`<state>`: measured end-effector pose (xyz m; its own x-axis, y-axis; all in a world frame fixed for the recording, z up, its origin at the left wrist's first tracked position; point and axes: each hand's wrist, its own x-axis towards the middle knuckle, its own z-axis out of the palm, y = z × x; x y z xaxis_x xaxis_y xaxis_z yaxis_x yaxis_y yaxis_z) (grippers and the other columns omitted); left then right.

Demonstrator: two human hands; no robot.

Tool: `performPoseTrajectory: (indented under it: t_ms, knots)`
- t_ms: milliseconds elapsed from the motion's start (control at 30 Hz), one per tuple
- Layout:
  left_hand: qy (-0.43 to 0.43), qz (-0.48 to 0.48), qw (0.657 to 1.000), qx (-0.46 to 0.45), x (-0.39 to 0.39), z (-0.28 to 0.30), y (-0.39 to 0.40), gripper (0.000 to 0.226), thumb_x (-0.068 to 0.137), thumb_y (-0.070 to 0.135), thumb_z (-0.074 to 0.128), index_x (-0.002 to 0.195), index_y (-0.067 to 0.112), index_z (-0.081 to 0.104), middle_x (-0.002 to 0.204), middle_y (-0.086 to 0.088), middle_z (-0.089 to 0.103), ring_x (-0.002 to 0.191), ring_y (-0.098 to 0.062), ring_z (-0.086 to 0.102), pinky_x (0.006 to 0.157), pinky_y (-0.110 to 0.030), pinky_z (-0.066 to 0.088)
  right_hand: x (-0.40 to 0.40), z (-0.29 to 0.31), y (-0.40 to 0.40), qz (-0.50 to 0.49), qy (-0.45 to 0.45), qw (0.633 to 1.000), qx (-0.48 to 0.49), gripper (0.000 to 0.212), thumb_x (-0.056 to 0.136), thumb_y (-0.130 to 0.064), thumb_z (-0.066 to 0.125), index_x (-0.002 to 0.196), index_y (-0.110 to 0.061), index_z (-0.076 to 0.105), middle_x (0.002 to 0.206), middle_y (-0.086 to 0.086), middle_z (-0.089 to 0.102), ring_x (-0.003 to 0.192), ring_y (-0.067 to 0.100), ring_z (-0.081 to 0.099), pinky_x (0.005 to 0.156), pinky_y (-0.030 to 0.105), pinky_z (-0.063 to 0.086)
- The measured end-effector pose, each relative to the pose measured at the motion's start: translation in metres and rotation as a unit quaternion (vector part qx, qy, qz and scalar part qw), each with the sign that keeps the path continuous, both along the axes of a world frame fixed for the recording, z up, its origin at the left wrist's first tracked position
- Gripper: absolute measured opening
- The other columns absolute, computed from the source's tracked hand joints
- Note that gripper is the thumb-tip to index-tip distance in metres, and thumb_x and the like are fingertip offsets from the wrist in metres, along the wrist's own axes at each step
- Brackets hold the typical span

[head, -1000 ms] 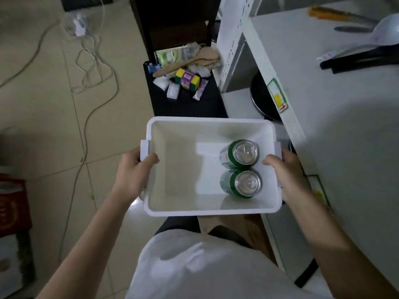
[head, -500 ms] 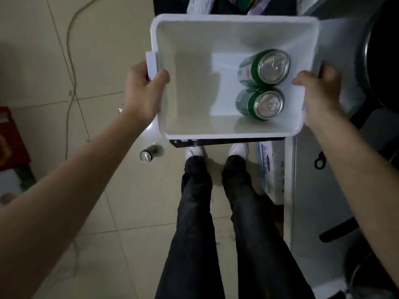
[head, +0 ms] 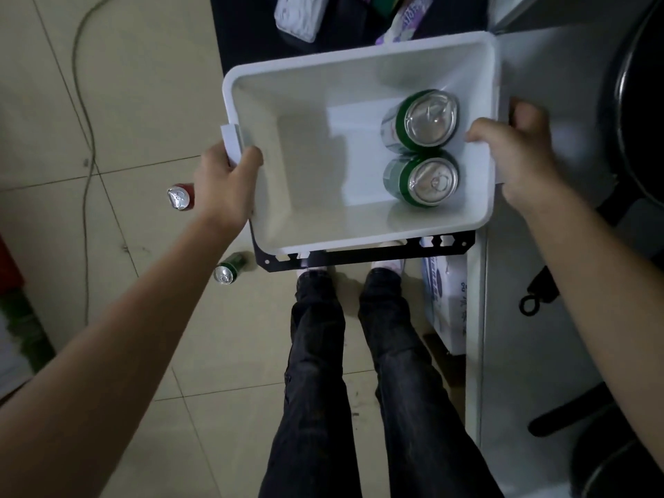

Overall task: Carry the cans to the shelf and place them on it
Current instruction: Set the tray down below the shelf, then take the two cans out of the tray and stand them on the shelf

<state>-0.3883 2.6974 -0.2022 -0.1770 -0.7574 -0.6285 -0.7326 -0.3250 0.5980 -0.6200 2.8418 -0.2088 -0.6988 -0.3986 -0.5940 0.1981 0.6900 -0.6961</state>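
1. White plastic bin (head: 309,163), largest thing in view, carried level above the floor and in front of the legs; held flat probably so that the load does not roll.
2. White shelf unit (head: 560,84) just beside the bin on the right, its lower board near the right rim; likely the place for the cans, not yet reached.
3. Left hand (head: 224,185) closed on the left handle tab, thumb over the rim; right hand (head: 517,163) closed on the right rim and handle, fingers hidden under the edge. One hand on each side for balance, it seems.
4. Two green cans inside the bin, both standing upright against the right wall: far can (head: 422,120) and near can (head: 422,181), touching each other. Weight therefore sits closer to the right hand.
5. Red can (head: 179,197) upright on the floor just beside the left wrist, and a green can (head: 228,271) lying on the floor near the left foot; both outside the bin, probably left for another trip.
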Motion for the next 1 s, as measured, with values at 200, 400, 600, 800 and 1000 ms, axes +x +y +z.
performPoseTrajectory:
  t_ms: [200,400,600,800,1000]
  knots:
    - [-0.059,-0.087,0.954,-0.280,-0.005,0.019,0.002,0.036,0.077,0.020,0.051,0.107,0.001,0.051,0.103,-0.003,0.051,0.096,-0.026,0.052,0.088,-0.027,0.039,-0.005,0.011,0.010,0.124,0.142,0.975,0.117,0.045,0.077,-0.038,0.060,0.111,-0.010,0.053,0.101,0.004,0.055,0.089,0.015,0.050,0.073,0.028,0.042]
    - [0.127,-0.287,0.927,-0.206,-0.059,0.018,0.023,0.031,0.073,0.001,0.047,0.098,0.001,0.065,0.099,-0.005,0.061,0.068,-0.005,0.055,0.066,-0.006,0.041,0.049,0.035,0.012,0.122,0.328,0.934,-0.076,0.015,0.077,-0.007,0.056,0.089,-0.001,0.062,0.086,0.012,0.059,0.075,0.011,0.055,0.068,0.022,0.044]
    - [0.079,-0.491,0.853,-0.160,-0.115,-0.002,0.046,0.061,0.078,0.023,0.033,0.138,0.018,0.044,0.146,-0.012,0.041,0.131,-0.032,0.039,0.105,-0.032,0.034,0.093,0.011,0.010,0.131,0.230,0.962,0.072,0.069,0.070,-0.009,0.061,0.134,0.004,0.039,0.141,0.023,0.042,0.134,0.032,0.038,0.105,0.012,0.020]
    - [-0.017,-0.517,0.847,-0.122,-0.138,-0.018,0.042,0.060,0.087,0.024,0.050,0.143,0.025,0.031,0.142,-0.011,0.035,0.129,-0.032,0.036,0.098,-0.043,0.042,0.084,-0.004,0.004,0.215,0.189,0.945,0.157,0.088,0.072,-0.006,0.067,0.145,0.004,0.019,0.146,0.021,0.037,0.137,0.032,0.034,0.114,0.034,0.027]
    - [-0.071,-0.464,0.876,-0.111,-0.112,-0.012,0.035,0.074,0.071,-0.002,0.063,0.137,0.018,0.036,0.134,-0.017,0.037,0.111,-0.041,0.050,0.089,-0.047,0.046,0.069,-0.011,-0.005,0.303,0.148,0.919,0.205,0.067,0.069,-0.013,0.071,0.128,-0.003,0.041,0.132,0.021,0.044,0.123,0.035,0.042,0.095,0.035,0.037]
